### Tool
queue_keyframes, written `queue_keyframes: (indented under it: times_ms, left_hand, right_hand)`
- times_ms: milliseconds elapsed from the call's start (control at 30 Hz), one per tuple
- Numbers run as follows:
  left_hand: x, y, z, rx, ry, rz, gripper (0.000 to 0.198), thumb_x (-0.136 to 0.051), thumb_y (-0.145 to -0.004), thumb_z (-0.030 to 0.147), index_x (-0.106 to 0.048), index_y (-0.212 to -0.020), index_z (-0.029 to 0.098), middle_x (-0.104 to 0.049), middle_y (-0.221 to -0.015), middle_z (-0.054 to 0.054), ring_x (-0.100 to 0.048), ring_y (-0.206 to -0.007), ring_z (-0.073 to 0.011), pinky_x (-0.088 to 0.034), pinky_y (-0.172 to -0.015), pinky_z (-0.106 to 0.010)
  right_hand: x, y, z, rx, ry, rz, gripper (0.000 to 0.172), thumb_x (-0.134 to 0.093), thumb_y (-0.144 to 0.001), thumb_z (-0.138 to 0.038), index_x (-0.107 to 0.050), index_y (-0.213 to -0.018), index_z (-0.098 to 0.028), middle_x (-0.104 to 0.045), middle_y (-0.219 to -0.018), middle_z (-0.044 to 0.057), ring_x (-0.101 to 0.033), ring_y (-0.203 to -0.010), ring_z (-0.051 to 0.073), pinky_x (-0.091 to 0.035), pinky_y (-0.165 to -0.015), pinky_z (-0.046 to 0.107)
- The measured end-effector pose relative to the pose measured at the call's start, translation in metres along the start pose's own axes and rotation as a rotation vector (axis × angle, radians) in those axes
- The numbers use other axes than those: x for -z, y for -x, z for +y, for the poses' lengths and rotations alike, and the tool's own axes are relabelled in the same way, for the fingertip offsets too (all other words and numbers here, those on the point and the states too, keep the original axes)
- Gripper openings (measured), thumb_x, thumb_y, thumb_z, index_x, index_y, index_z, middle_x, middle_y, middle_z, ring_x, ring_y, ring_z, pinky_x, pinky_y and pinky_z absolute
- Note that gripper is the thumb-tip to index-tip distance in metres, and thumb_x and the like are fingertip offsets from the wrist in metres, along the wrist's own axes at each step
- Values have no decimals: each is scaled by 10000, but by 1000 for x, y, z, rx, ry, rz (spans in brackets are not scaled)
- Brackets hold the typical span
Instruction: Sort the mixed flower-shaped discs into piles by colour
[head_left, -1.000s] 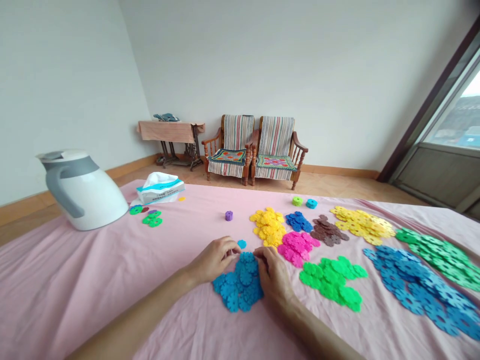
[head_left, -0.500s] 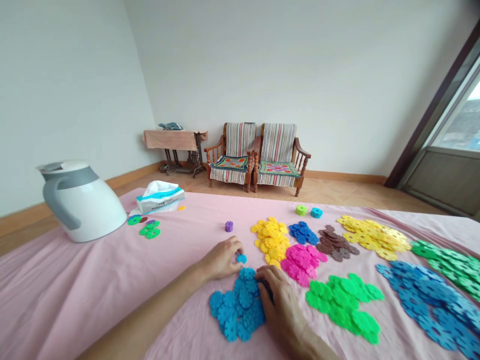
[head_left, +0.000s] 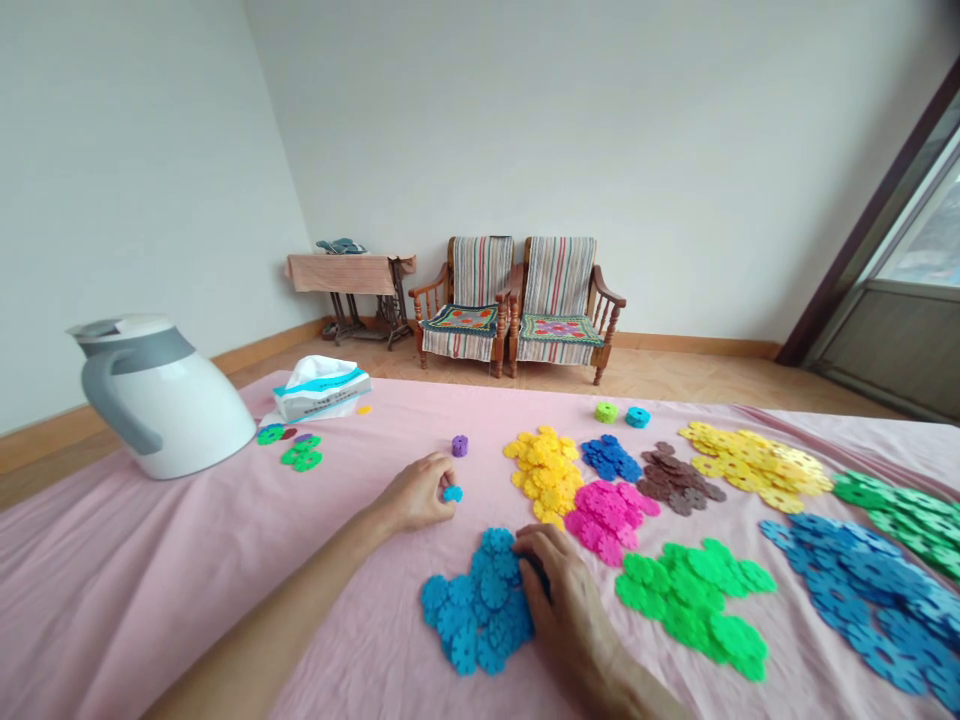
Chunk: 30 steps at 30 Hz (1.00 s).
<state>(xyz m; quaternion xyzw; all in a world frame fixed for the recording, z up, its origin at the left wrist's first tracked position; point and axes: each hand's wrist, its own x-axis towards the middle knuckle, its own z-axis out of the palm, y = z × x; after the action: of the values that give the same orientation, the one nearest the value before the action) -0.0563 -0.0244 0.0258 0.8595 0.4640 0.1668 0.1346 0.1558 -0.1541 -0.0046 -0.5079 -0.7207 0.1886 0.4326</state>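
My left hand (head_left: 421, 494) is pinched on a small light blue snowflake disc (head_left: 453, 494), held just above the cloth, left of the yellow pile. A heap of light blue snowflake discs (head_left: 474, 607) lies nearest to me. At that heap's right edge, my right hand (head_left: 556, 585) rests with curled fingers touching the discs. Something dark shows between its thumb and forefinger; I cannot make out whether it is a thing or shadow. Beyond my left hand stands a short purple stack (head_left: 460, 446) of discs.
Piles of yellow (head_left: 546, 470), pink (head_left: 611, 518), dark blue (head_left: 610, 457), brown (head_left: 675, 477) and green discs (head_left: 694, 600) lie to the right. Lime (head_left: 606, 412) and blue stacks (head_left: 637, 417) stand farther back. At left are a white jug (head_left: 187, 410) and a tissue pack (head_left: 319, 392).
My left hand has moved left and slightly away from me with the light blue disc, off the heap. My right hand has stayed at the heap's right edge.
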Motion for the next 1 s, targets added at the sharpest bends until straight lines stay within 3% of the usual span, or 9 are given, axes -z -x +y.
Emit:
queue_keyframes:
  times_ms: [233, 367, 500, 667, 1000]
  left_hand:
    - [9, 6, 18, 61, -138, 20, 181, -578, -689, 164, -576, -869, 184, -562, -934, -42, -567, -833, -185, -433, -723, -267]
    - [15, 12, 44, -148, 37, -89, 147, -567, -768, 191, -619, -906, 184, -548, -892, -25, -554, -716, -128, -433, -691, -230]
    - [9, 16, 62, -306, 148, -257, 299, -637, -737, 198, -625, -1035, 224, -540, -935, -16, -546, -744, -124, -433, -713, -217]
    - [-1, 16, 65, -315, 166, -283, 252, -631, -747, 194, -640, -997, 223, -546, -910, -22, -530, -798, -145, -422, -684, -210]
    - [-5, 15, 63, -240, 228, -275, 265, -657, -724, 225, -642, -986, 193, -521, -852, -9, -508, -676, -115, -421, -634, -211]
  right_hand:
    - [1, -2, 6, -172, -73, 150, 154, -434, -834, -206, -585, -816, -183, -606, -739, 27, -561, -678, 155, -416, -602, 245]
    - [-1, -1, 17, -299, -173, 178, 168, -439, -826, -270, -576, -845, -173, -585, -624, 8, -522, -542, 141, -365, -482, 228]
    - [2, -1, 23, -351, -260, 171, 182, -457, -813, -301, -570, -866, -169, -600, -621, 13, -540, -541, 143, -366, -470, 222]
    - [4, -1, 21, -366, -269, 162, 199, -450, -809, -305, -573, -871, -162, -612, -629, 24, -555, -547, 148, -390, -489, 232]
    - [4, -2, 22, -323, -217, 153, 197, -463, -806, -302, -590, -848, -156, -610, -628, 23, -544, -549, 141, -395, -489, 225]
